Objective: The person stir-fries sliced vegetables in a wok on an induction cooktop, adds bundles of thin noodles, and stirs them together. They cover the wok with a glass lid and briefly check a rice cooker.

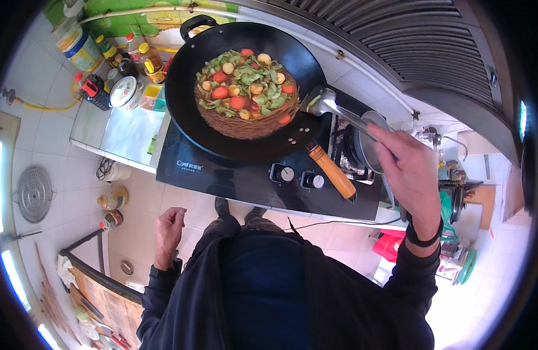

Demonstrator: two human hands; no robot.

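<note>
My right hand (402,164) grips the handle of a metal wok spatula (354,118). Its blade rests over the right side of a black wok (242,151), and a green scrap clings to it. In the wok lie thin brown noodles (240,127) in dark liquid, under chopped green leaves (251,74), orange-red slices (220,92) and pale yellow round pieces (228,68). The wok's wooden handle (332,170) points towards me, untouched. Low at my left side, my left hand (170,234) hangs with its fingers curled and nothing visible in them.
The wok sits on a black gas stove (225,175) with two knobs. A grey round lid (373,140) leans at the right burner. Sauce bottles (149,59) and a lidded enamel pot (124,92) crowd the left counter. A range hood (426,48) overhangs at upper right; a wooden board table (107,297) stands lower left.
</note>
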